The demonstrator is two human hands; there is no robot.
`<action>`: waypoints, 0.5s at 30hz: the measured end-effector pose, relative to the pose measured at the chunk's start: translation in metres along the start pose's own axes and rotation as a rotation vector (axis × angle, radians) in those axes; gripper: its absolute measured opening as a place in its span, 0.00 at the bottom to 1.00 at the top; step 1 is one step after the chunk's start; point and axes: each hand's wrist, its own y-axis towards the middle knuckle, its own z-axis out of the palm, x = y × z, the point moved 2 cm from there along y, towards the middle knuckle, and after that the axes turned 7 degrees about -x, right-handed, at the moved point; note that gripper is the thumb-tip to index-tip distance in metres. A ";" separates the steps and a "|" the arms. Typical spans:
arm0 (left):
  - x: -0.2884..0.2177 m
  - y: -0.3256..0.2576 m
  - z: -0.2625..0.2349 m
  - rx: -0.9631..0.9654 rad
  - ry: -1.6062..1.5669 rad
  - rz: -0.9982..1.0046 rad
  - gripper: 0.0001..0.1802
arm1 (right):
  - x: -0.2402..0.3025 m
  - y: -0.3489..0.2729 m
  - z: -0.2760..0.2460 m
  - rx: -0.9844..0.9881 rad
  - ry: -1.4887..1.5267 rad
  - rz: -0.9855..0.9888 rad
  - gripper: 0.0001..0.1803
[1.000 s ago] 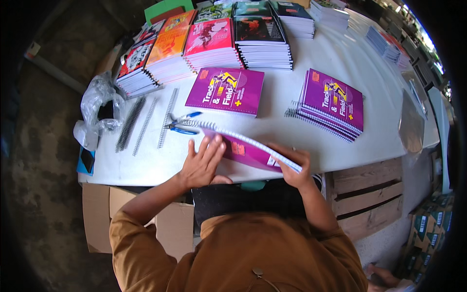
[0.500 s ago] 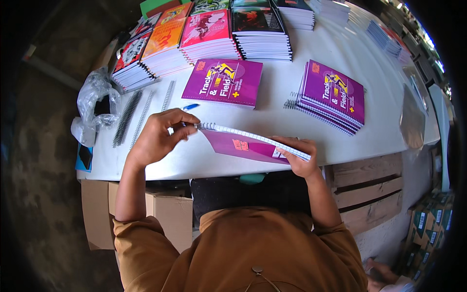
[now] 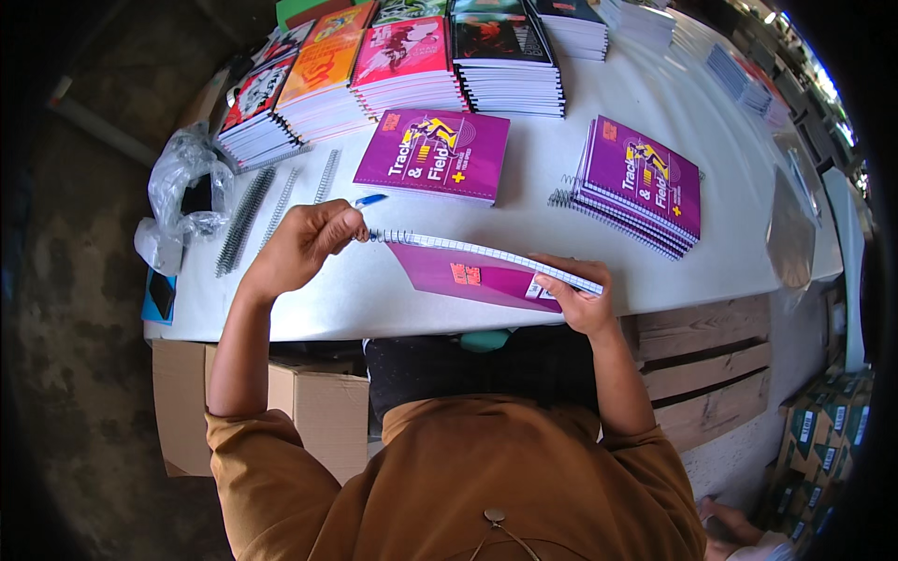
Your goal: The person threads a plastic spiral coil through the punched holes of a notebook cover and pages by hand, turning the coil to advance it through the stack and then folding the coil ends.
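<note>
A purple notebook (image 3: 440,276) is held up at the table's near edge, its punched edge on top. My right hand (image 3: 585,294) grips its right end, thumb on the cover and fingers behind. A metal spiral coil (image 3: 388,236) runs through the holes at the left end and sticks out beyond the corner. My left hand (image 3: 304,245) is closed, with thumb and fingers pinched on the coil's free end. Just beyond lies a blue pen (image 3: 371,199), near a stack of purple notebooks (image 3: 435,154) without visible coils.
Coil-bound purple notebooks (image 3: 645,178) are stacked to the right. Loose spiral coils (image 3: 245,224) lie at left, beside a clear plastic bag (image 3: 192,178). Several stacks of colourful notebooks (image 3: 402,56) line the back. Below the table stand a cardboard box (image 3: 323,411) and a wooden pallet (image 3: 702,374).
My left hand has drawn slightly left, and its fingers have closed on the coil's end. More coil now extends past the notebook's left corner. My right hand keeps its grip.
</note>
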 end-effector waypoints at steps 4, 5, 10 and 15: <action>0.003 0.003 0.009 -0.143 -0.014 0.227 0.16 | -0.002 0.000 0.002 -0.025 0.035 -0.011 0.12; 0.007 0.004 0.005 -0.170 -0.010 0.300 0.17 | -0.001 0.001 0.003 -0.034 0.038 -0.020 0.12; 0.004 0.008 0.000 0.032 -0.107 0.140 0.19 | -0.004 -0.001 0.002 -0.042 0.050 0.016 0.12; 0.020 0.018 -0.010 0.110 -0.278 0.013 0.14 | 0.001 -0.001 0.005 -0.040 0.079 0.029 0.12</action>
